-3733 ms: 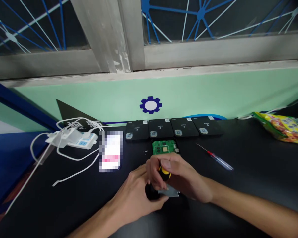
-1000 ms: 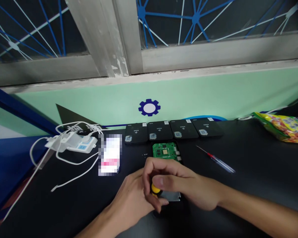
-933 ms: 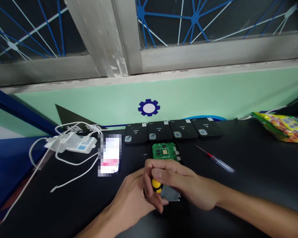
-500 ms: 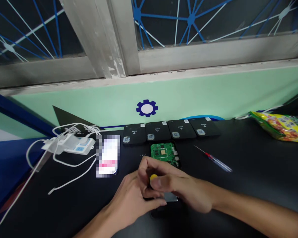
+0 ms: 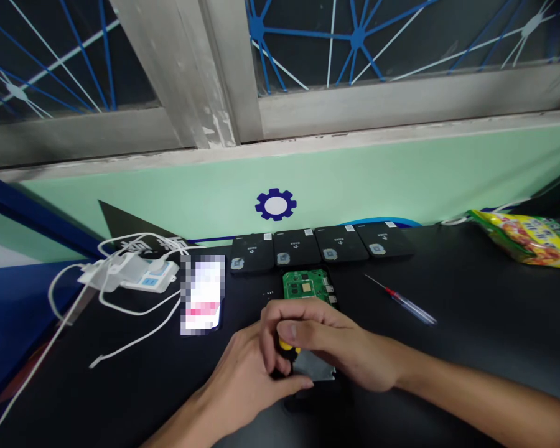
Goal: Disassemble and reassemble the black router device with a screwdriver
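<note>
The right hand (image 5: 340,348) had its fingers curled around a yellow-and-black screwdriver (image 5: 285,348), tip down on a grey metal plate (image 5: 315,367) seated in a dark casing low on the table (image 5: 471,323). The left hand (image 5: 254,373) pinched that casing steady. Fastening looked underway (screws too small to tell). 1 bare green circuit board (image 5: 307,286) lay just beyond, glossy and flat; 4 matte black units (image 5: 320,247) stood closed behind it.

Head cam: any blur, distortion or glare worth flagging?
Head view: phone screen is pixelated out; window frame bows from wide-angle distortion; black table is dim, so the part under the hands is hard to read; no strong glare.
</note>
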Demonstrator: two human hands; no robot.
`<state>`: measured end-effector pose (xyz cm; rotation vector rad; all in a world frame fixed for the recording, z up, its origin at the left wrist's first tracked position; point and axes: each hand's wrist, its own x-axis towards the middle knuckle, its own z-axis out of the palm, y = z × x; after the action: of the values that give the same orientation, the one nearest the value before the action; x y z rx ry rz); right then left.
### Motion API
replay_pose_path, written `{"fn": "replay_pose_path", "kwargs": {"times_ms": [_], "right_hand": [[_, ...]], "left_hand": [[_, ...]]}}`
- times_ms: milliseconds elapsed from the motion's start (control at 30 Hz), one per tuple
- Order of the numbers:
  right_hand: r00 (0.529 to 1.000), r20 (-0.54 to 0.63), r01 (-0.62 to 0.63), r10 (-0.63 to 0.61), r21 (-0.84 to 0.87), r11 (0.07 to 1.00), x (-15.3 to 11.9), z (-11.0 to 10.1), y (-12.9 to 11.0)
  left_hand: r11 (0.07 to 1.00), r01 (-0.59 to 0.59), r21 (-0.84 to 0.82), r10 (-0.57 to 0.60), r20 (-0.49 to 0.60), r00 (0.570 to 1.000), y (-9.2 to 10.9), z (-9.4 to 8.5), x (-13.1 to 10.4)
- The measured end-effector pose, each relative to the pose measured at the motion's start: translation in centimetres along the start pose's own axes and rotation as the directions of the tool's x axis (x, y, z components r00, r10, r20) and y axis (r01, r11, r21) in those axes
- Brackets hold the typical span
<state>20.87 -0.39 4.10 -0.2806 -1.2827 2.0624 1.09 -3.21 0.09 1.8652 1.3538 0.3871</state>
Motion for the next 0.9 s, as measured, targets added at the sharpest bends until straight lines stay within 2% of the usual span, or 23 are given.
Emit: {"fn": "replay_pose_path", "kwargs": {"times_ms": [100,167,367,467,600,700,767,900], "right_hand": [[1.000,0.008,-0.025,0.024,0.121,0.992,0.0,-0.1,0.7],[0.999,0.016,-0.033,0.031,0.139,0.990,0.0,-0.1,1.0],[1.000,-0.013,-0.003,0.004,0.026,1.000,-0.1,-0.1,1.0],[1.000,0.011,-0.003,0.003,-0.015,1.000,-0.3,0.0,0.4],[0.996,0.000,-0.091,0.091,0.056,0.994,-0.3,-0.2,0.3],[0.998,-0.020,-0.061,0.063,0.119,0.991,-0.2,-0.5,0.8],[0.998,-0.038,-0.036,0.042,0.145,0.989,0.0,-0.6,1.0],[0.999,-0.037,-0.023,0.029,0.153,0.988,0.2,-0.4,0.9]], "left_hand": [[0.999,0.024,-0.022,-0.024,0.020,1.000,0.1,-0.2,-0.1],[0.999,0.030,-0.032,-0.030,0.013,0.999,0.4,-0.3,-0.1],[0.989,0.054,-0.136,-0.048,0.050,0.998,1.1,-0.7,0.1],[0.996,0.036,-0.077,-0.031,0.061,0.998,1.1,-0.8,0.0],[1.000,-0.024,0.020,0.023,0.021,1.000,0.5,-0.5,-0.2],[0.996,-0.067,0.059,0.066,0.009,0.998,-0.5,0.0,-0.2],[0.996,-0.033,0.082,0.032,0.010,0.999,-0.9,0.2,-0.1],[0.999,-0.033,0.031,0.033,0.001,0.999,-0.5,0.1,0.0]]}}
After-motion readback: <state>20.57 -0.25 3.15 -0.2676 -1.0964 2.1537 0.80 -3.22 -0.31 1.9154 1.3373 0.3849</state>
